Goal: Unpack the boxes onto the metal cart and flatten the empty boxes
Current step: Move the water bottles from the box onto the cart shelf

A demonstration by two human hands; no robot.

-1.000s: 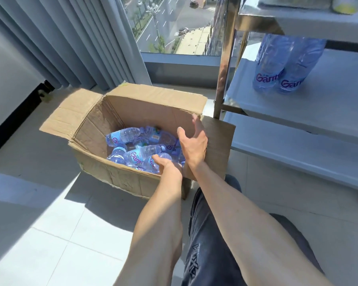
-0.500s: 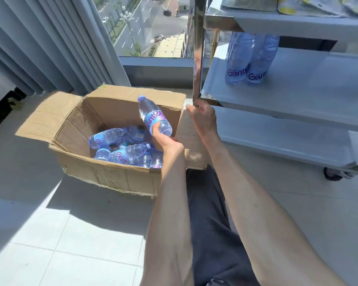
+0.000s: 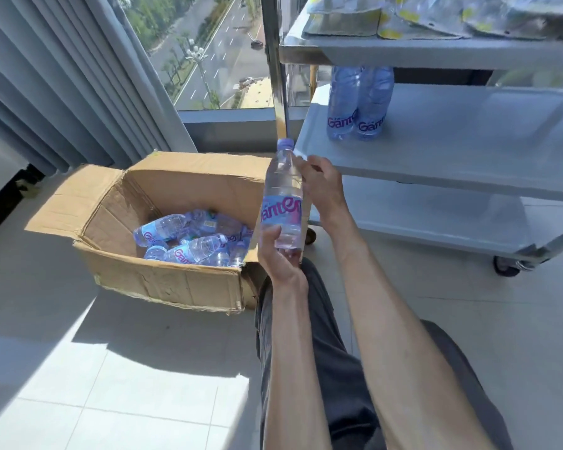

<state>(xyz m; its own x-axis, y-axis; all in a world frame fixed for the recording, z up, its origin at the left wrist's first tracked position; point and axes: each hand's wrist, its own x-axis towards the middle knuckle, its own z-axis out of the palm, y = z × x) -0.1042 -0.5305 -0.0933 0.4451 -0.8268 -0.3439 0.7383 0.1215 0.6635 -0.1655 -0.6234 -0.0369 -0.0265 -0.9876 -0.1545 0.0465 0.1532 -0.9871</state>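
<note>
One bottle is up out of the cardboard box now; a second ago my left hand was down among the pile and half a second ago the bottle was only just above it, tilted. Now it stands upright in the air, just right of the box and close to the front corner of the metal cart. My left hand grips it round the bottom, fingers curled on the base. My right hand, which was on the cart post half a second ago, has come over to the bottle's upper part and its fingers curl against the shoulder; looks like a hand-over, though I can't tell how firm that grip is. Two bottles already stand on the cart's middle shelf, well behind the one I hold. Plenty more bottles lie in the box, so unpacking is early and the box is nowhere near ready to flatten. Next, likely: right hand takes it and sets it on the middle shelf beside the pair.
</note>
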